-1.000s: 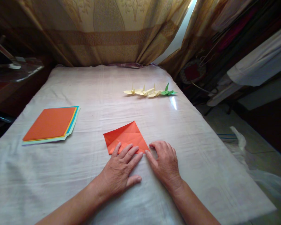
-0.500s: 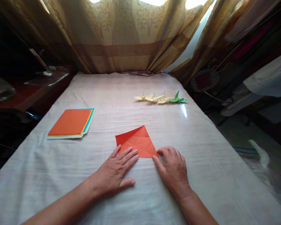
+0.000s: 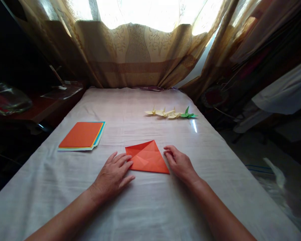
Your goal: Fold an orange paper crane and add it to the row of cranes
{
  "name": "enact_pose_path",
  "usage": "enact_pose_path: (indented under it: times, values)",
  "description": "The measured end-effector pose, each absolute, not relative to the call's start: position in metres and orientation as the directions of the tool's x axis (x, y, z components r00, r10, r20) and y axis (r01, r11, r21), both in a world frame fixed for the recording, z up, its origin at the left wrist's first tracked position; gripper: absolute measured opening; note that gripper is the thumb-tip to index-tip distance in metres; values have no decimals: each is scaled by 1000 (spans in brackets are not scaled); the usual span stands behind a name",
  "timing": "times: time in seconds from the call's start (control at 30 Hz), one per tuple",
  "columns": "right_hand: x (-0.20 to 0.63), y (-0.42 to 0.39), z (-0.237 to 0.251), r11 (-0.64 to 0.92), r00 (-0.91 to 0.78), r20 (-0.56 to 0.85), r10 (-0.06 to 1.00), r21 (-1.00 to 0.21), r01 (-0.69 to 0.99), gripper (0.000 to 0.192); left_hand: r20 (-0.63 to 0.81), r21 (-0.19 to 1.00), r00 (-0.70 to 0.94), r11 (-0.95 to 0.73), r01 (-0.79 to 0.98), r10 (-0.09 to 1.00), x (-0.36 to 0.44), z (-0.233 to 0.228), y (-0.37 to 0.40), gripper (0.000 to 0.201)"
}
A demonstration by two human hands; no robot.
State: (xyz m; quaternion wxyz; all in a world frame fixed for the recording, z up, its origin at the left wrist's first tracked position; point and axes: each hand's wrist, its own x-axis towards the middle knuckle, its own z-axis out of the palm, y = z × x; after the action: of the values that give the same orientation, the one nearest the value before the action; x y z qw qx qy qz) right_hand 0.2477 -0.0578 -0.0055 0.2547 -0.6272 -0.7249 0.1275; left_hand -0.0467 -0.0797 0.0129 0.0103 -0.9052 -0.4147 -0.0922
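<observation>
The folded orange paper (image 3: 146, 157) is lying flat on the white cloth, creased into a kite-like shape, its point facing away, its near edge running slantwise toward the right.

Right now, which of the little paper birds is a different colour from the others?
The green bird, at the right end of the row. The other paper birds beside it are pale yellow.

left hand (image 3: 112, 176): bare, no rings | right hand (image 3: 180, 163): bare | forearms: sleeveless
</observation>
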Motion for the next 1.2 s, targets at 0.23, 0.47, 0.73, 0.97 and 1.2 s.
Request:
enact_pose_path:
  times: [0.23,0.47,0.73,0.97,1.2]
  values:
    - [251,2,-5,483,-403,294,867,-294,825,49,273,56,630,-666,744,727,-20,11,-67,30]
    - [255,-15,-3,625,-531,410,741,-134,769,14,336,-7,635,-672,740,696,-22,2,-23,22]
    - [234,-62,5,779,-703,498,508,81,621,21,365,225,598,-691,687,713,-4,12,-35,26]
    - [219,-81,3,831,-706,500,502,-53,554,18,251,394,590,-638,661,767,-21,-6,-84,30]
    - [249,-71,-3,780,-651,434,623,-286,556,13,35,508,615,-544,668,788,-43,-7,-82,39]
